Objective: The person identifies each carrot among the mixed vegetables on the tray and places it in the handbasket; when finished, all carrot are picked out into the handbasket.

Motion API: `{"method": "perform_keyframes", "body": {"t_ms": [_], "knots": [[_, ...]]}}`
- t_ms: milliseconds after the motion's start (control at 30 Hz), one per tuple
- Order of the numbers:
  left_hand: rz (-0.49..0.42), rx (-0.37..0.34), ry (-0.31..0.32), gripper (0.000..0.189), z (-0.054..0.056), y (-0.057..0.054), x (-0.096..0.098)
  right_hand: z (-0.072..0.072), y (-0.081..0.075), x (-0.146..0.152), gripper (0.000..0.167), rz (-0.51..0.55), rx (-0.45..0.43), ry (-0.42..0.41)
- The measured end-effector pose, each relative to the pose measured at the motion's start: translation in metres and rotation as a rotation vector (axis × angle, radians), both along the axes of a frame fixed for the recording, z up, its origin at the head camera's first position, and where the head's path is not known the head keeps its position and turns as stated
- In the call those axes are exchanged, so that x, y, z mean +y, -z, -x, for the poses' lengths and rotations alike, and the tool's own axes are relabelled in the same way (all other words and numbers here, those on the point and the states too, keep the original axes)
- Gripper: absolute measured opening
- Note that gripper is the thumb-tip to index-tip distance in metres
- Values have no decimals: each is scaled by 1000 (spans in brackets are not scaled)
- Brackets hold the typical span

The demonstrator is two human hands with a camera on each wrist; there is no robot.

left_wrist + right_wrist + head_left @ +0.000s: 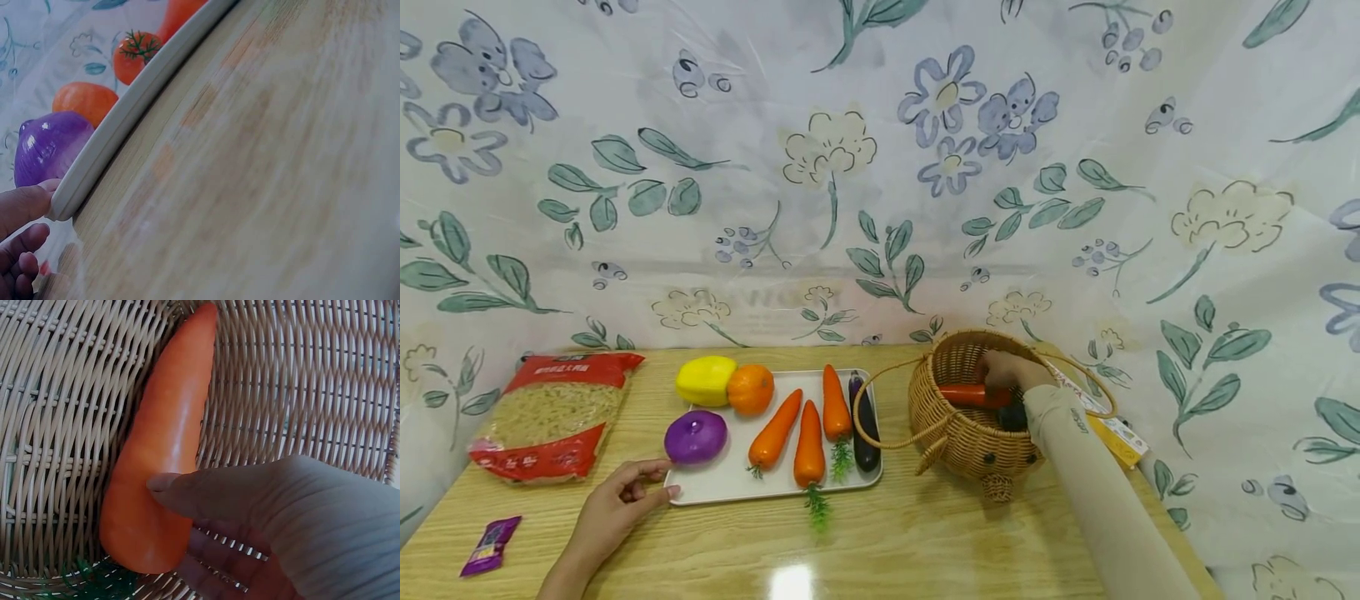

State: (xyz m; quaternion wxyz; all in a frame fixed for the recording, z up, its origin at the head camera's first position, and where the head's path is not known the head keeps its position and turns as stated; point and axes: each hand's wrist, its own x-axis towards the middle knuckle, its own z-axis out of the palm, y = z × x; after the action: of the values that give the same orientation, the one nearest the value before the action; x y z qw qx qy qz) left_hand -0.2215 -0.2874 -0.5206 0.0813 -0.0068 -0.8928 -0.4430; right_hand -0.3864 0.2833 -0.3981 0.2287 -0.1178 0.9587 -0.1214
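Observation:
My right hand (pixel 1003 371) reaches into a wicker basket (pixel 977 450) with an animal-like front. It grips an orange carrot (pixel 162 462) inside, thumb laid across the thick end and fingers behind it; the carrot's green top (pixel 100 581) points down in the right wrist view. At the left, my left hand (pixel 621 508) pinches the near left corner of a white tray (pixel 722 496). On the tray lie a purple onion (pixel 696 437), a yellow fruit (pixel 706 381), an orange (pixel 750 389), three carrots (pixel 809 446) and a dark eggplant (pixel 865 425).
A red-and-clear bag of pasta (pixel 553 412) lies at the far left, with a small purple packet (pixel 491 546) nearer me. Behind the basket on the right is a yellow-and-white box (pixel 1123 442). The basket's looped handle (pixel 865 433) overlaps the tray's right edge. A floral curtain (pixel 880 167) hangs behind the table.

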Motion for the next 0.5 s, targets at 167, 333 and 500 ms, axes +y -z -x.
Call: {"method": "perform_keyframes", "body": {"t_ms": [167,333,500], "knots": [[-3,12,-6,39,-2,-1,-1,-2,-5,-4,29,10,16,6],[-17,35,-3,37,-1,-1,0,-5,-11,-4,30,81,19,23],[-13,25,-6,38,-1,0,-2,-6,-26,-7,39,129,46,-34]]}}
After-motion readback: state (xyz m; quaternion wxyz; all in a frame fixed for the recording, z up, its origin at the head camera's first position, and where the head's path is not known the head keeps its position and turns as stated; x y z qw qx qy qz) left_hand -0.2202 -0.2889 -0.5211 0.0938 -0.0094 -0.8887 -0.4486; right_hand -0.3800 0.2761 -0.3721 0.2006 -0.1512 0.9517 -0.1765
